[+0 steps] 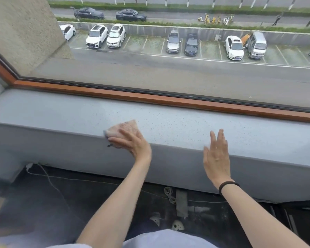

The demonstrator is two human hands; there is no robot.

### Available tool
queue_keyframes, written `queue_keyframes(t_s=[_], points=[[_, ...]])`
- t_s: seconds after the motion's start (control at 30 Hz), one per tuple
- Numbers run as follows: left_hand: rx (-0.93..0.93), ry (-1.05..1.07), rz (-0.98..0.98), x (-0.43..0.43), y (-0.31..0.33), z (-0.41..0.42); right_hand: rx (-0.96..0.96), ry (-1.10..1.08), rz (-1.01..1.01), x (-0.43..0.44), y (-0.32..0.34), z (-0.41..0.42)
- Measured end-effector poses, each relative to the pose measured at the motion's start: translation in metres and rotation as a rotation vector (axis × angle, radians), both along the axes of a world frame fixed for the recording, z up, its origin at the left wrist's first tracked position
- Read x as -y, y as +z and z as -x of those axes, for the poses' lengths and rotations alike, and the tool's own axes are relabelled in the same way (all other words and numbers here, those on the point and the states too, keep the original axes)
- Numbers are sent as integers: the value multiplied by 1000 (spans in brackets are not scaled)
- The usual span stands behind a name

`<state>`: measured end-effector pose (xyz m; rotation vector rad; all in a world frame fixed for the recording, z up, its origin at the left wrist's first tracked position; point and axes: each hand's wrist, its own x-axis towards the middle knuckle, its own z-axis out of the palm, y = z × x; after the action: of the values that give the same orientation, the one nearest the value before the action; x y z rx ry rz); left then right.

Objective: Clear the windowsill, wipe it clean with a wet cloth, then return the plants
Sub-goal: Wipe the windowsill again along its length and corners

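Note:
The grey speckled windowsill [177, 120] runs across the view below the window. No plants stand on it. My left hand [131, 142] presses a pinkish cloth [125, 127] flat on the sill's front edge, left of centre. My right hand [217, 154] is open with fingers together, palm down over the front edge to the right, holding nothing. A black band circles my right wrist.
An orange-brown window frame [168, 100] borders the back of the sill, with glass above it. On the dark floor below lie a white cable [48, 179], a power strip [182, 203] and white slippers [177, 225].

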<state>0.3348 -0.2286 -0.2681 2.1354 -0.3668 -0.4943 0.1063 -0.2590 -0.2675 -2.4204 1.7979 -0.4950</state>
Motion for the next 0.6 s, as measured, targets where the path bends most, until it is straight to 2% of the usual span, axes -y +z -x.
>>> queue_keyframes(t_s=[0.17, 0.37, 0.47, 0.6], points=[[-340, -158, 208, -4, 13, 82, 8, -22, -17, -8, 3, -19], [-190, 92, 260, 7, -13, 9, -10, -101, -48, -15, -6, 5], [-198, 171, 294, 14, -5, 22, 34, -144, -82, -17, -5, 13], [-269, 97, 312, 24, 7, 85, 9, -135, -58, -13, -5, 30]])
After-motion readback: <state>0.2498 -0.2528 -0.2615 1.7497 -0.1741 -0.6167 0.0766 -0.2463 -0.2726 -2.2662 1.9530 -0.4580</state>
